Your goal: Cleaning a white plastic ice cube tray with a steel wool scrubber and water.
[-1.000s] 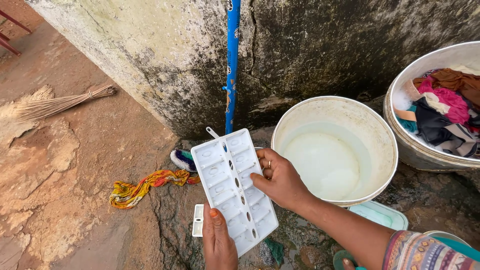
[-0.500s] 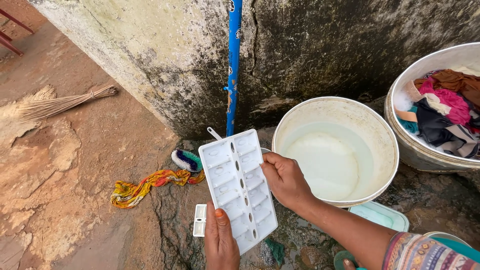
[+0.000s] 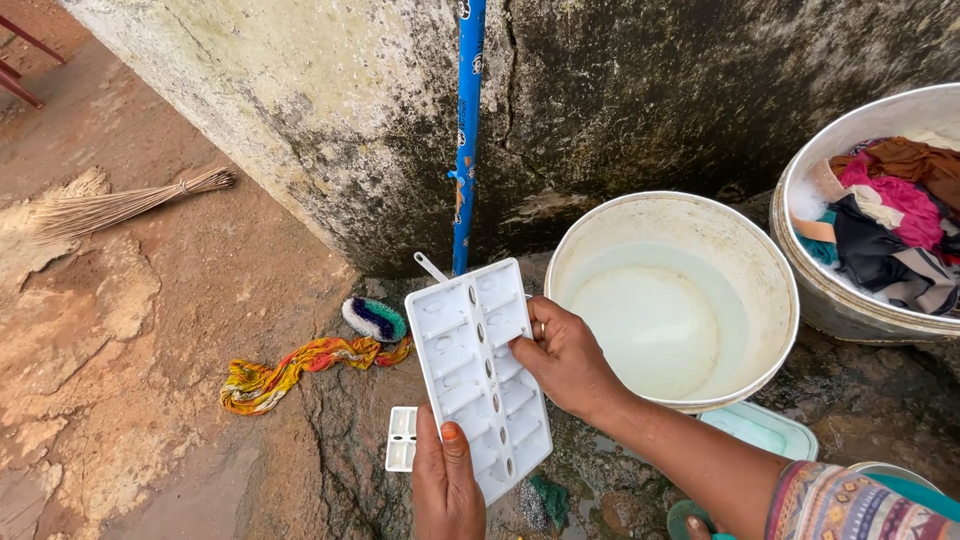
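A white plastic ice cube tray point(image 3: 478, 375) with two rows of compartments is held tilted above the wet stone ground. My left hand point(image 3: 447, 487) grips its near end from below, thumb on top. My right hand point(image 3: 566, 360), a ring on one finger, holds its right long edge. A white bucket point(image 3: 740, 235) with milky water stands just right of the tray. A small white plastic piece point(image 3: 401, 440) lies on the ground under the tray's left side.
A blue pipe point(image 3: 466, 130) runs down the stained wall. A scrub brush point(image 3: 374, 318) and a twisted colourful cloth point(image 3: 290, 368) lie to the left. A broom point(image 3: 120, 207) lies far left. A metal basin of clothes point(image 3: 880, 215) sits at right, a teal lid point(image 3: 758, 428) below the bucket.
The tray and both hands have shifted slightly right, closer to the bucket, and the tray's far end has risen a little. Nothing else moved.
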